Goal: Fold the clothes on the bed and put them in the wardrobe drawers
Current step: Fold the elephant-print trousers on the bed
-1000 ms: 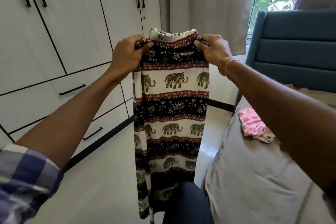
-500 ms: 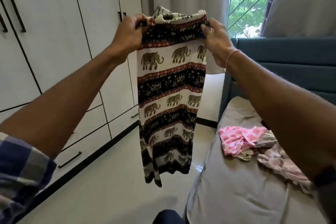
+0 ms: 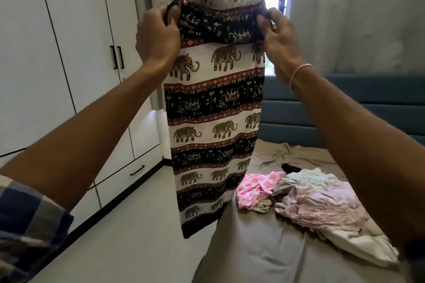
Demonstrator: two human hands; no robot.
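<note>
The elephant cloth (image 3: 213,122) hangs in the middle of the frame, held up in the air by its top band. The left hand (image 3: 157,37) pinches the top left corner and the right hand (image 3: 279,39) pinches the top right corner, so both hands are closed on the cloth. Compared with a second ago, the cloth is now over by the bed (image 3: 253,248) and not out in front of the wardrobe (image 3: 69,53). Its bottom end hangs in front of the bed's near edge at the lower middle; I cannot tell if it touches. More of the bed shows now too. I think the person is getting ready to lay the cloth down flat to fold it. The fold has not begun, and the drawers (image 3: 128,167) at the lower left are shut. Now the count: one elephant cloth and two hands. One pink piece (image 3: 255,188) lies on the bed at the lower right. Just beside it is one pale heap (image 3: 322,209), too bunched up to count its pieces. One small dark thing (image 3: 291,167) sits behind them. On the wardrobe I see two door handles (image 3: 116,57) side by side and one drawer handle (image 3: 137,170).
</note>
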